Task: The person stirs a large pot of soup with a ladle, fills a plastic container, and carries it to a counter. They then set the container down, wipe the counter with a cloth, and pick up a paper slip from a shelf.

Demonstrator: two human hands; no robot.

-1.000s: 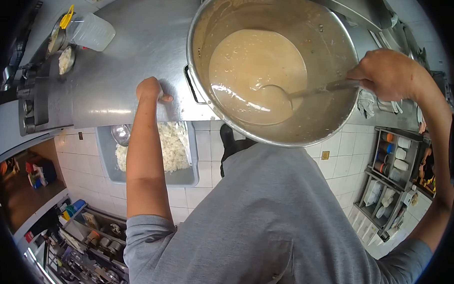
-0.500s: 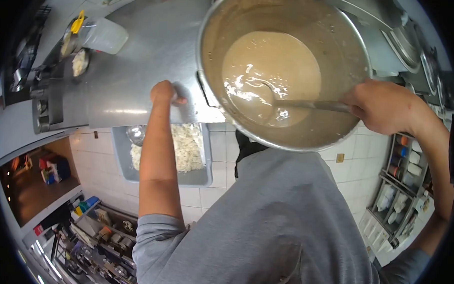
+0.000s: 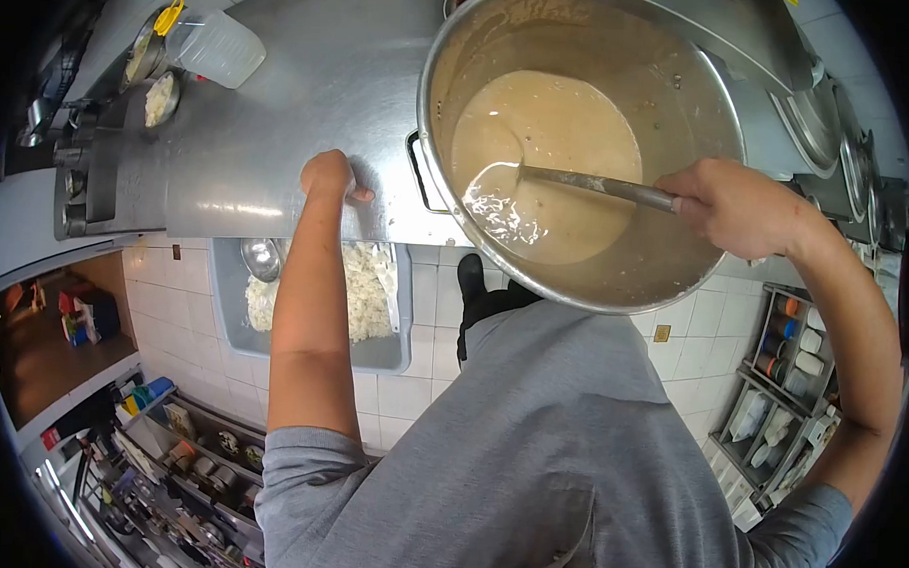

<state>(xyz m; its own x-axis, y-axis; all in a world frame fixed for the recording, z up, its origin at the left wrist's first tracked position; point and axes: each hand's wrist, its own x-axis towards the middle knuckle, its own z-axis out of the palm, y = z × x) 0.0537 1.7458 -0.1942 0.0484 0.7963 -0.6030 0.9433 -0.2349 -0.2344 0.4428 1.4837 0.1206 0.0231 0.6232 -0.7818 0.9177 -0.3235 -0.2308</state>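
Observation:
A large metal pot stands on the steel counter, partly filled with a pale beige liquid. My right hand is closed around the handle of a ladle, over the pot's right side. The ladle's round end dips into the liquid, mostly covered by it. Left of the pot, my left hand rests knuckles down on the steel counter, fingers curled and thumb sticking out. Nothing shows in it. The pot's side handle lies between that hand and the pot wall.
Below the counter edge, a grey tub on the tiled floor holds white shredded food and a metal bowl. A plastic jug and a small bowl of white food sit at the far left. Shelves stand at right.
My right hand has swung the ladle's end up and leftward through the liquid, with its handle now slanting down to the right. My left hand has stayed in place on the counter.

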